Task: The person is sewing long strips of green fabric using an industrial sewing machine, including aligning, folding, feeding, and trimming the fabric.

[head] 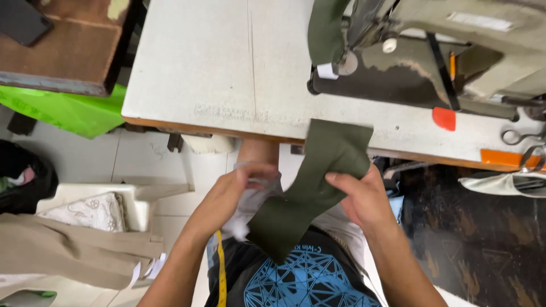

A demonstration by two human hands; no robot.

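I note my right hand (364,199) pinching the limp, light olive fabric strip (310,187); my left hand (236,187) grips white cloth (256,196) beside it.

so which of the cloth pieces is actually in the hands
The olive green strip, gripped by the right hand at the table's front edge. The beige cloth lies untouched on the white stool at left.

Pale sewing table (227,62) with a worn wooden front edge

On its right part stands a grey-green sewing machine (449,51); a dark olive cloth strip (335,145) drapes over the near edge just below it. A red patch (444,118) and an orange one (500,157) (tape or plastic, hard to tell) sit on the surface near the right end, with metal scissors (520,136) beside them.
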